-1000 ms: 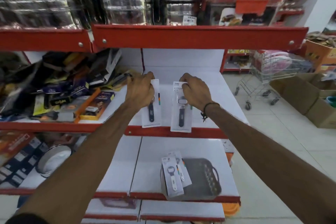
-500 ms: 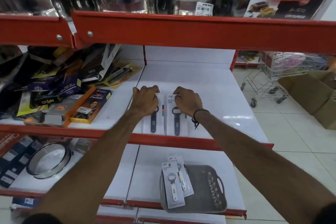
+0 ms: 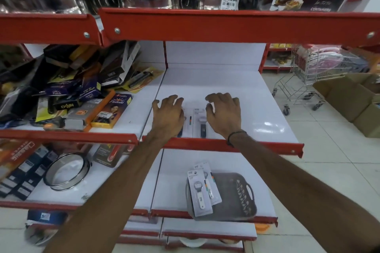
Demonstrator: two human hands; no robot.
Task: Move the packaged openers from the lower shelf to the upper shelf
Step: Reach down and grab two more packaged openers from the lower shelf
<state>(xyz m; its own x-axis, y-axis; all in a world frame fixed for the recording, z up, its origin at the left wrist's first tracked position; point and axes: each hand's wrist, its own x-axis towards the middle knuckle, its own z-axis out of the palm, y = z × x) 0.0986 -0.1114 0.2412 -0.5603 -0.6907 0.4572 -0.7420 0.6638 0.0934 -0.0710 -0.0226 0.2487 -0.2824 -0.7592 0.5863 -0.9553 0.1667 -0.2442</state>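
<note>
Lying beneath spread fingers (image 3: 211, 98): two packaged openers (image 3: 198, 123).

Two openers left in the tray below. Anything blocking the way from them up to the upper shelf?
Nothing visible does. The two white openers lie on top in the grey tray, uncovered. The upper shelf has bare space right of the two dark openers under the left hand and right hand.

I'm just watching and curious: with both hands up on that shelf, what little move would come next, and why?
Probably draw both hands back and reach down. The left hand and right hand hover open over two packaged openers lying flat on the upper shelf, while two more packs wait on the grey tray below.
</note>
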